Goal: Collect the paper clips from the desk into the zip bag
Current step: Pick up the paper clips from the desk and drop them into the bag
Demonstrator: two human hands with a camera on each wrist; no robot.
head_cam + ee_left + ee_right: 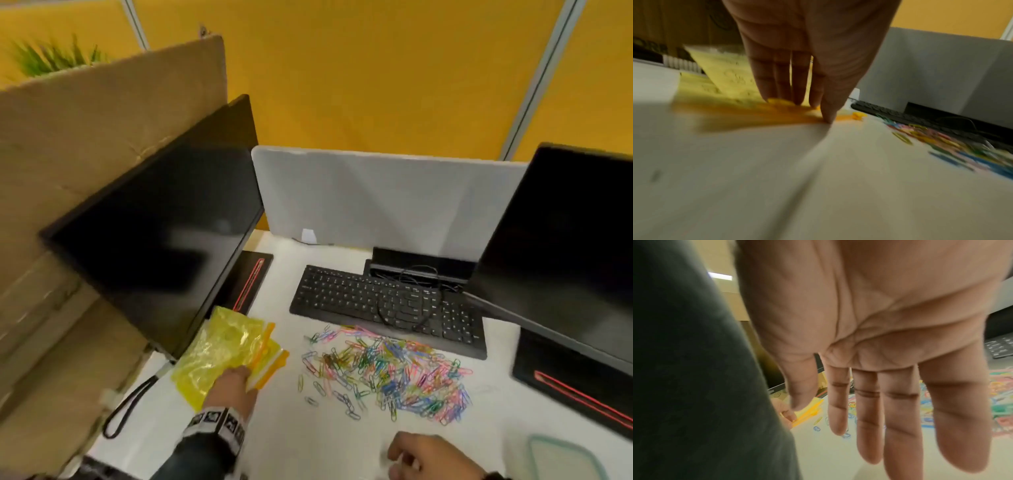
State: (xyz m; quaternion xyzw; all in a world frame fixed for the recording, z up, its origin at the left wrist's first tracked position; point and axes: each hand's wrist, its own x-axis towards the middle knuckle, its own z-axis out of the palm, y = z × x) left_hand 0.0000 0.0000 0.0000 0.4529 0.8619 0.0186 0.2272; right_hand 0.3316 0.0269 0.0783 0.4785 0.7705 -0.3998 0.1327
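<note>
The left hand (236, 383) is reaching across the white bench (308, 442) to the yellow zip bag (219, 349), which is lying flat just beside the foot of the left monitor (164, 226). In the left wrist view its fingers (797, 84) are stretching out nearly straight, side by side, with the tips pressing down on the orange zip strip (270, 366) at the bag's near edge; nothing is being pinched there that the blur lets me confirm. The right hand (428, 455) is hovering low at the front of the bench, and the right wrist view is showing its grip spread, palm bare, fingers (900, 426) straight and holding nothing. The paper clips (387, 370) are lying in a loose, many-coloured heap on the bench to the right of the bag, apart from it, in front of the black keyboard (383, 305). A few stray clips are sitting at the heap's near left edge. A second monitor (561, 246) is standing at the right.
</note>
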